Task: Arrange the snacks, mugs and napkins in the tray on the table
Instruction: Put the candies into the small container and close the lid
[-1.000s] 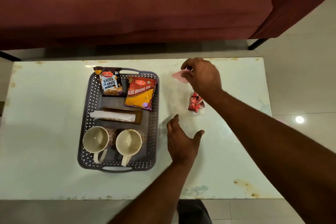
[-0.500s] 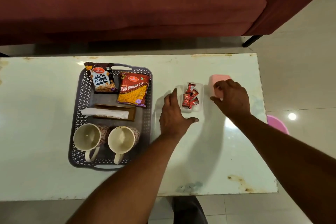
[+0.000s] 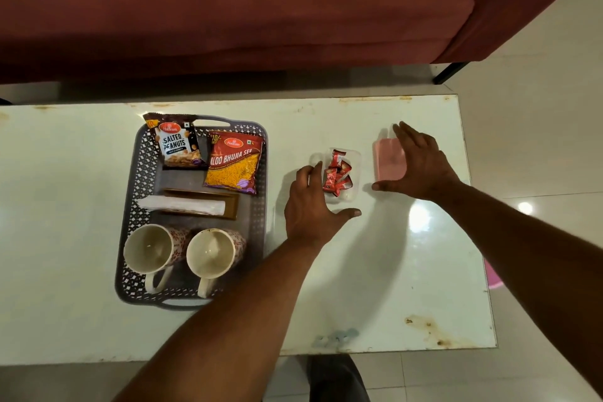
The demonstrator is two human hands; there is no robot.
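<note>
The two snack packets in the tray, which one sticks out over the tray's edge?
The Salted Peanuts packet, the dark one on the left: its top overhangs the tray's far rim. The red Aloo Bhujia Sev packet beside it lies inside.

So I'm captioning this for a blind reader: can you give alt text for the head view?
Two bare hands hover over a white table: the left hand at a clear box of red sweets, the right hand over a pink lid. Left of them, a grey tray holds two snack packets, napkins and two mugs.
</note>
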